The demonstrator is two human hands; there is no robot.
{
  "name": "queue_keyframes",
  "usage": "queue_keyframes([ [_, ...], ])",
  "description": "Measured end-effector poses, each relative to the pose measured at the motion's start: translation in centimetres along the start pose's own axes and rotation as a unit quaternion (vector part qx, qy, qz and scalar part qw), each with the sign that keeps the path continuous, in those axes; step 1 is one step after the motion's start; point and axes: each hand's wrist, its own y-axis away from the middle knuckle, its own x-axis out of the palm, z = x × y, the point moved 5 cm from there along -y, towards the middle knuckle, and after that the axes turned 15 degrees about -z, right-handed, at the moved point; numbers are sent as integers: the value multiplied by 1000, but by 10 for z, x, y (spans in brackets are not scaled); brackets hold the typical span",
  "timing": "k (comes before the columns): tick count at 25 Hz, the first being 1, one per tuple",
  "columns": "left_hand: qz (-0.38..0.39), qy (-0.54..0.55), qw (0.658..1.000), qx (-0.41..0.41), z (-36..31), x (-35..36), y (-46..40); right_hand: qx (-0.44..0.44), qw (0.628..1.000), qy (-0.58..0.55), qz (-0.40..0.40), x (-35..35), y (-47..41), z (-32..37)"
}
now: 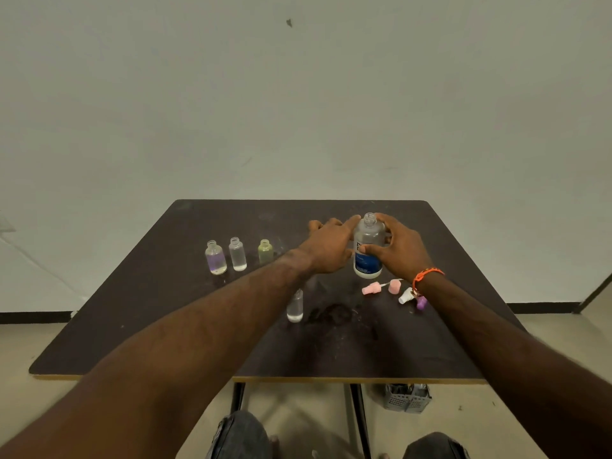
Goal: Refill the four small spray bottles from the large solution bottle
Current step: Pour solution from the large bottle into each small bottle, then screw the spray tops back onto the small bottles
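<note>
The dark counter (pixel 185 329) carries everything. Both arms reach out over it to the big bottle (pixel 368 250), which stands upright and uncapped, clear above and blue-labelled below. The right hand (pixel 402 251) grips that bottle, thumb across its front and fingers (pixel 381 217) curled round by the neck. The left hand (pixel 326 248) lies against the bottle's left side with its fingers (pixel 351 223) held straight, the forefinger touching the shoulder of the bottle.

Well to the left of the left fingers stand three small open bottles in a row: a purple-tinted bottle (pixel 215 258), a clear bottle (pixel 237 254) and a green bottle (pixel 265 251). A fourth bottle (pixel 294 306) stands nearer the person, partly hidden under the left forearm.

Just below the right wrist, with its orange band (pixel 427 274), lie the loose spray tops: two pink caps (pixel 371 288), a white cap (pixel 405 295) and a purple cap (pixel 421 303).
</note>
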Motion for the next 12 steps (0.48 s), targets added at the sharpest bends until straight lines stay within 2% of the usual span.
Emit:
queue_keyframes([
  [7, 95, -17, 995, 9, -6, 39, -40, 50, 998, 26, 25, 11, -34, -49],
  [12, 88, -3, 996, -1, -13, 39, -37, 99, 994, 26, 27, 15, -31, -62],
])
